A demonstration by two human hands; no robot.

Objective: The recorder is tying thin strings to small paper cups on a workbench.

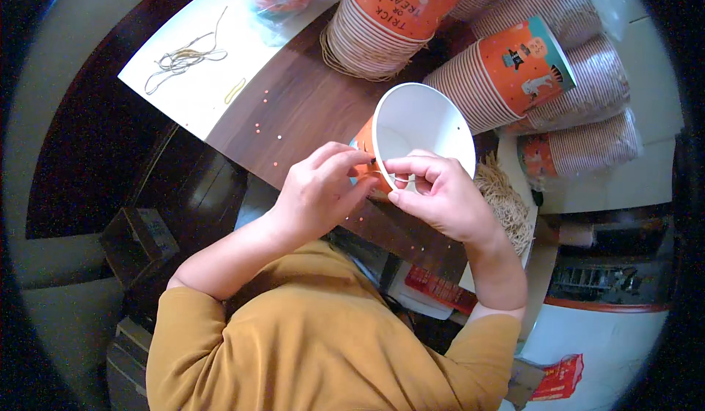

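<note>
A: Nearest to us is the mustard-yellow shirt (pixel 330 330), on the body side of both hands. What are they handling?

B: A paper tub (pixel 426 113), orange outside and white inside, tilted so its mouth faces us. The left hand (pixel 316 190) is curled, fingertips at the tub's outer wall near the rim; I cannot tell whether they grip anything. The right hand (pixel 440 198) reaches over the rim, bent fingers and thumb pinching a thin pale cord (pixel 401 181).

A: And inside the tub?

B: Those right fingertips and a bit of the cord, against white wall. Past the right knuckles, a small dark spot (pixel 459 127) sits just below the rim.

A: Any other containers?

B: Ahead of both hands, a nested stack (pixel 382 33) of orange-printed tubs. Ahead and right of the right hand, a second nested stack (pixel 507 73), with plastic-wrapped stacks (pixel 598 143) farther right. Far ahead of the left hand, a clear bag (pixel 283 3) holds orange-patterned things, too blurred to name.

A: What's loose?

B: Pale cords (pixel 503 198) heaped just right of the right hand; tangled string (pixel 183 60) and a yellow band (pixel 235 90) ahead-left of the left hand.
</note>
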